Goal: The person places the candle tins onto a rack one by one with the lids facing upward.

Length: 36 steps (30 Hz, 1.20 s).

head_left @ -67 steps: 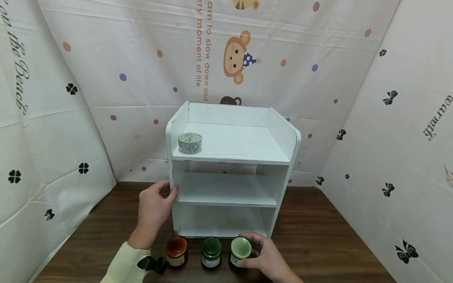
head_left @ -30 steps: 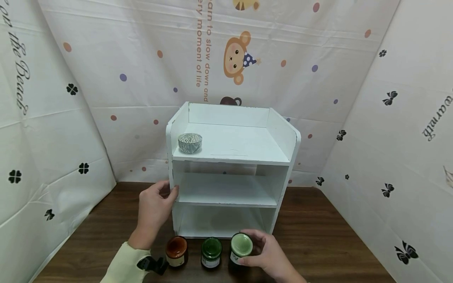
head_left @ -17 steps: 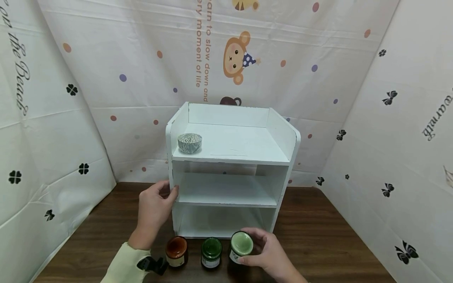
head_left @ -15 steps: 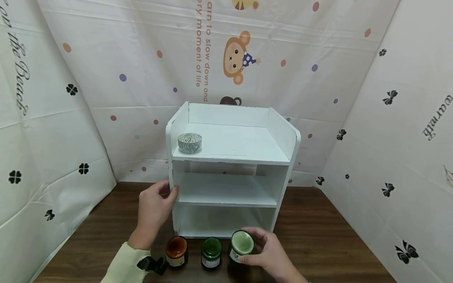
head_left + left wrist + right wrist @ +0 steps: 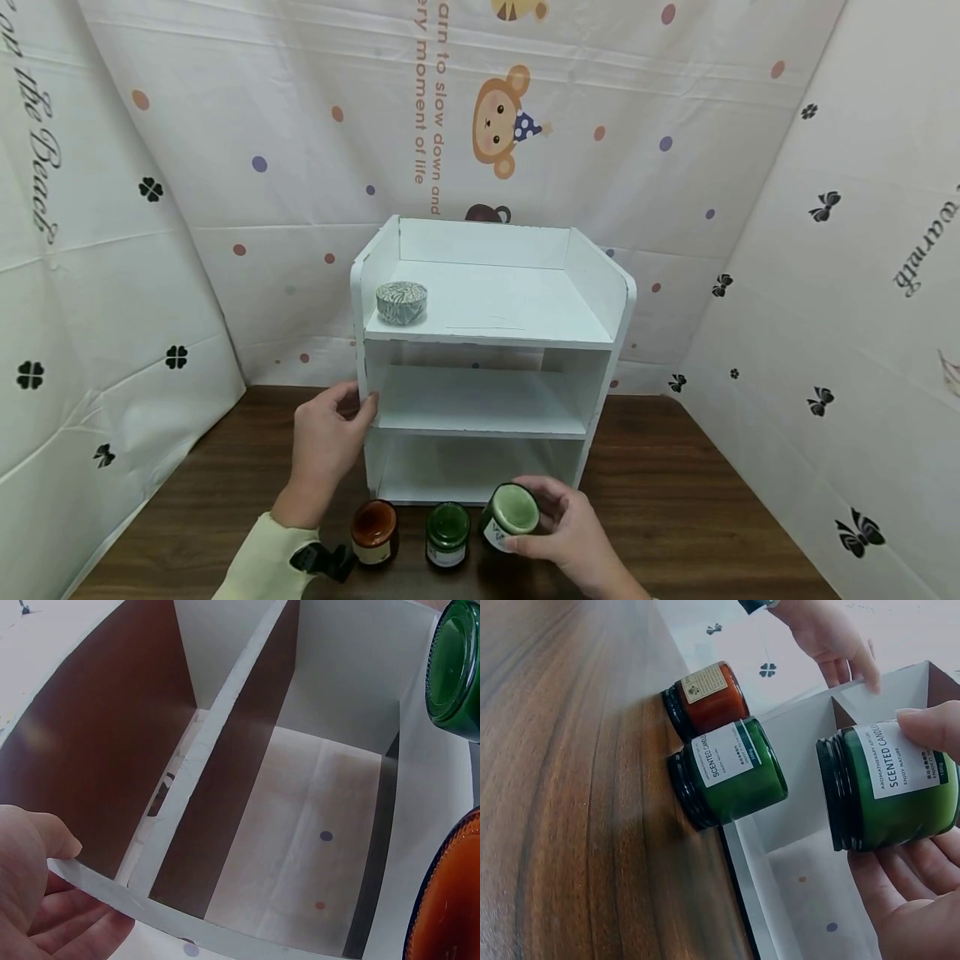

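Observation:
My right hand (image 5: 573,533) grips a light green scented candle jar (image 5: 513,510) round its sides, thumb on the white label. Its black lid faces down, and in the right wrist view the jar (image 5: 904,795) hangs above the table, slightly tilted. A dark green candle jar (image 5: 448,533) and an amber one (image 5: 374,531) stand lid-down on the table to its left. My left hand (image 5: 327,437) holds the left side panel of a white shelf unit (image 5: 495,340), thumb on the inner face and fingers outside, as the left wrist view shows.
A round patterned tin (image 5: 402,303) sits at the left of the shelf's top board. Two lower compartments open towards me. The dark wooden table (image 5: 675,500) extends on both sides, with printed white cloth (image 5: 300,183) behind and beside it.
The light green jar has risen off the table in my right hand and tilted a little. My left hand, the shelf and the other jars have stayed put.

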Tool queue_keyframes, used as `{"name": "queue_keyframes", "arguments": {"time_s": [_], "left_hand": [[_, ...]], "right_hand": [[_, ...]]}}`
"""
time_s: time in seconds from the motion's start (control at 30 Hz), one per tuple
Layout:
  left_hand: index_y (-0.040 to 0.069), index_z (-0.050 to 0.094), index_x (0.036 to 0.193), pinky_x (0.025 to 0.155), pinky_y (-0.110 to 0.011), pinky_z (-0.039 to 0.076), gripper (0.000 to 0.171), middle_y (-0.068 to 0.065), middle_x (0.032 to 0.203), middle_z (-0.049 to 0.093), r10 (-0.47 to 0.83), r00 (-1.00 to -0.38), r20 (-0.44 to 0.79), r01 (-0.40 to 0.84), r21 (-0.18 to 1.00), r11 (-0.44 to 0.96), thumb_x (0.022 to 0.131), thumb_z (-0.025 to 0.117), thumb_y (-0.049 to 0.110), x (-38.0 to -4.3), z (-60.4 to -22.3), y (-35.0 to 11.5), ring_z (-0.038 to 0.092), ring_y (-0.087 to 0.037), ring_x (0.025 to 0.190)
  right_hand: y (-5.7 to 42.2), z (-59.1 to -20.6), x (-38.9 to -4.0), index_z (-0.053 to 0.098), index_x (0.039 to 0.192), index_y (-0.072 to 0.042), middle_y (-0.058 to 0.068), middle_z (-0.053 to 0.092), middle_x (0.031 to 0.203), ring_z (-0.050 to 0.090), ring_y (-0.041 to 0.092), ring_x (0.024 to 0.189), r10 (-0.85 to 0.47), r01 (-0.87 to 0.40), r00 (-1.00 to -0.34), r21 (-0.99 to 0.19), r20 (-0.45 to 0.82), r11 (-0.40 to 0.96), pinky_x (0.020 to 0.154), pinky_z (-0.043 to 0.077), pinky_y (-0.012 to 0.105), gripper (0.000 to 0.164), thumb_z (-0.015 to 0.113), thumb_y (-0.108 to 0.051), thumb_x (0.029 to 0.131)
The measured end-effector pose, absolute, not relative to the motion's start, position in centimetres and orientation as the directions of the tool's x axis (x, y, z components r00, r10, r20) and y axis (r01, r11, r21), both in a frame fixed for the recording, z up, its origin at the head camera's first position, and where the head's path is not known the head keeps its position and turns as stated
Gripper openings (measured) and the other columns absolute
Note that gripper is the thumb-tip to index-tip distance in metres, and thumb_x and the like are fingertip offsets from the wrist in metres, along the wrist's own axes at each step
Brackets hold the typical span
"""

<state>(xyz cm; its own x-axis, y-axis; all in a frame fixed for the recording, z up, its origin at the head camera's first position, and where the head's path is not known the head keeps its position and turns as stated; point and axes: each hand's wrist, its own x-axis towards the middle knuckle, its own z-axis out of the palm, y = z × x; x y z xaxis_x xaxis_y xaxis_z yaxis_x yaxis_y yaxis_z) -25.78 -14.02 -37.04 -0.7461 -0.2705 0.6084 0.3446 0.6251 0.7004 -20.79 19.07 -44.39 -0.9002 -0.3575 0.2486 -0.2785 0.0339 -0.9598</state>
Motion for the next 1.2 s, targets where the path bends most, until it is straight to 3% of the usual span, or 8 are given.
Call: {"name": "queue_keyframes", "arguments": {"time_s": [0.27, 0.67, 1.2], "left_hand": [[0.0, 0.077, 0.105, 0.072, -0.049, 0.063, 0.02, -0.02, 0.099, 0.078, -0.266, -0.741, 0.617, 0.351, 0.693, 0.63, 0.092, 0.076, 0.015, -25.74, -37.0, -14.04, 0.078, -0.033, 0.086], [0.001, 0.078, 0.104, 0.07, -0.047, 0.064, 0.02, -0.019, 0.097, 0.079, -0.267, -0.732, 0.627, 0.362, 0.689, 0.628, 0.091, 0.076, 0.015, -25.92, -37.28, -14.15, 0.078, -0.031, 0.083], [0.001, 0.078, 0.104, 0.07, -0.048, 0.064, 0.02, -0.019, 0.096, 0.079, -0.268, -0.733, 0.626, 0.356, 0.687, 0.634, 0.091, 0.076, 0.015, -25.98, -37.3, -14.09, 0.077, -0.031, 0.082]], "right_hand": [[18.89, -44.32, -20.77, 0.058, 0.132, 0.005, 0.014, 0.068, 0.126, 0.068, 0.01, 0.109, -0.364, -0.28, -0.896, -0.96, 0.256, 0.012, 0.095, 0.057, 0.023, 0.064, 0.087, 0.0, 0.075], [18.83, -44.44, -20.67, 0.055, 0.13, 0.01, 0.0, 0.07, 0.12, 0.068, 0.008, 0.107, -0.365, -0.29, -0.886, -0.956, 0.288, -0.05, 0.091, 0.059, 0.024, 0.064, 0.085, 0.004, 0.075], [18.46, -44.51, -20.53, 0.046, 0.126, 0.019, 0.001, 0.068, 0.117, 0.068, 0.009, 0.103, -0.377, -0.287, -0.867, -0.944, 0.327, -0.16, 0.086, 0.061, 0.025, 0.062, 0.081, 0.009, 0.075]]}}
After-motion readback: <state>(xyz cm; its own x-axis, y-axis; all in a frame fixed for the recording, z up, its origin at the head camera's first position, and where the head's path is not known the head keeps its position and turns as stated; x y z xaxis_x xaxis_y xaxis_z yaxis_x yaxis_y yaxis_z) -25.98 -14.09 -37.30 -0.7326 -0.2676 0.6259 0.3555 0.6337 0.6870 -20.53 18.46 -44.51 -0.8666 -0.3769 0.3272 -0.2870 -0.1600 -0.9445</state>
